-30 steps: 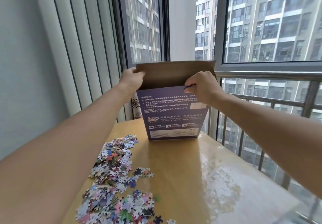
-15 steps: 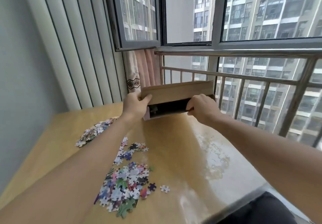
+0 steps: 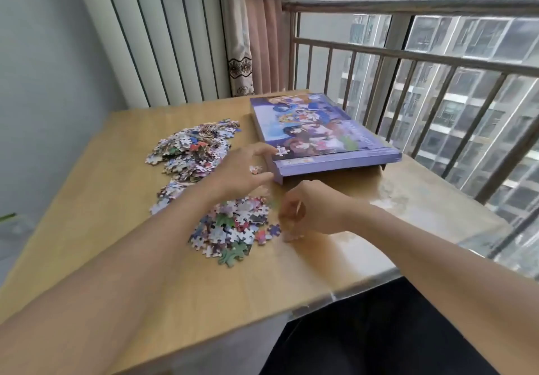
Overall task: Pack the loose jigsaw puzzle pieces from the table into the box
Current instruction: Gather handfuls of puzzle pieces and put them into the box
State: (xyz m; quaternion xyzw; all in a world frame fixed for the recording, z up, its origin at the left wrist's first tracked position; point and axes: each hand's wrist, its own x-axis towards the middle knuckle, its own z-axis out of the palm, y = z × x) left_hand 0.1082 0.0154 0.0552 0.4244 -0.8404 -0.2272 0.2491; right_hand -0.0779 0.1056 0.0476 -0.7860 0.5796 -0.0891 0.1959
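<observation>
Between the two hands on the tabletop (image 3: 291,281) lies the near heap of puzzle pieces (image 3: 233,229), just left of the right hand (image 3: 309,211), whose fingers curl inward, though blur hides whether they pinch a piece. Left hand (image 3: 242,170) hovers with fingers spread, holding nothing, close to the box (image 3: 318,132). That box lies flat, long axis running away toward the railing (image 3: 408,56), its near end apparently open. A larger heap (image 3: 192,150) sits further left. Glossy wood, pieces should slide easily
</observation>
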